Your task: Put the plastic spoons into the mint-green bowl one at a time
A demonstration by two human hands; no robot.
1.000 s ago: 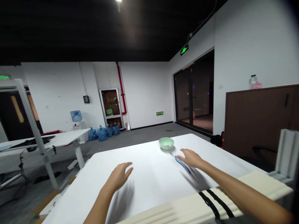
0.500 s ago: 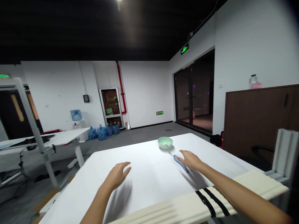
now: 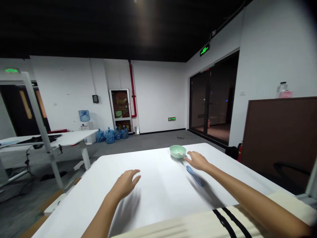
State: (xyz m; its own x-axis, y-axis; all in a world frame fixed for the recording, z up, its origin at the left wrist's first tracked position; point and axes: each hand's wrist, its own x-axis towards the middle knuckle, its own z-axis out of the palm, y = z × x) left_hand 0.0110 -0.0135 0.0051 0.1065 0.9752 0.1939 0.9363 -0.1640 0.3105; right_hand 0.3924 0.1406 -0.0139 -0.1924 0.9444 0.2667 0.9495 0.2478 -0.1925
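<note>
A light green bowl (image 3: pixel 177 152) stands near the far edge of the white table, with something small and pale inside that I cannot make out. My right hand (image 3: pixel 197 160) is just right of the bowl, its thumb and fingers apart and nothing between them; whether it touches the rim is unclear. Below that hand a utensil with a blue handle (image 3: pixel 194 176) lies slanted, its thin end pointing towards the bowl. Over the left part of the table hovers my left hand (image 3: pixel 126 182), empty, with thumb and fingers spread.
Cream cloth with black stripes (image 3: pixel 198 224) runs along the table's near edge. Another white table (image 3: pixel 74 137) with a metal post (image 3: pixel 37 112) is at the left. Blue water jugs (image 3: pixel 109 135) sit on the floor behind. A brown cabinet (image 3: pixel 279 132) stands at the right.
My right hand has moved forward from beside the blue handle to the bowl's right side. My left hand stays nearly in place. The view has shifted slightly.
</note>
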